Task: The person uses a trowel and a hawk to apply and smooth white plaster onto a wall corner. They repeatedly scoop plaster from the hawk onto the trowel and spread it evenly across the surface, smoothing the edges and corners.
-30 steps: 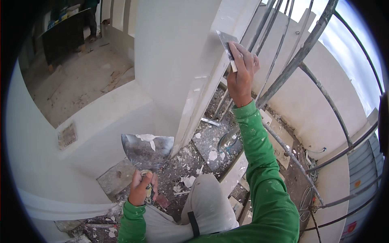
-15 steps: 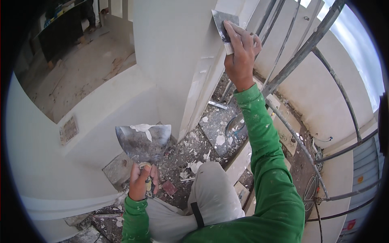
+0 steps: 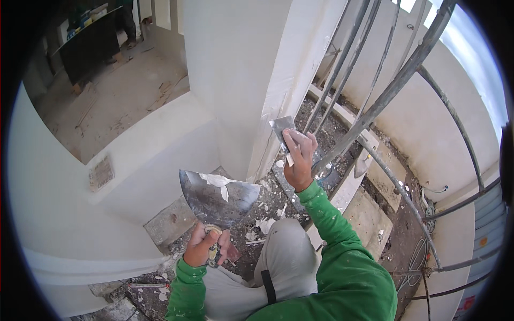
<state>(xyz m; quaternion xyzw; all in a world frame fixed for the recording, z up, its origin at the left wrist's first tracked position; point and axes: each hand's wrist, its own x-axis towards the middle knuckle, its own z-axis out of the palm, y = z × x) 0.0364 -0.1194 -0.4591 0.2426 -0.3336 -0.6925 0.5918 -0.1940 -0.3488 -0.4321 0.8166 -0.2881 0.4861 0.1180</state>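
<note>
**Filler knife drops down the column corner**

Head view: right hand (image 3: 299, 160) is closed around a small filler knife (image 3: 281, 130), its blade laid flat against the outer corner of the white column (image 3: 251, 69). A second ago that blade sat high on the same corner, near the top of the picture; it now rests much lower, close to the column's foot, so the stroke has travelled down the edge and that stretch looks covered. Left hand (image 3: 206, 247) is clamped on the handle of a broad steel trowel (image 3: 218, 197), held level near the knee with a smear of white filler (image 3: 217, 181) on its upper edge; it has hardly shifted.

Around them: rubble and filler flakes litter the floor (image 3: 267, 203) at the column's base. Grey metal railing bars (image 3: 375, 107) run close beside the right forearm and crowd the elbow. A white curved wall (image 3: 53, 214) rises on the left.
</note>
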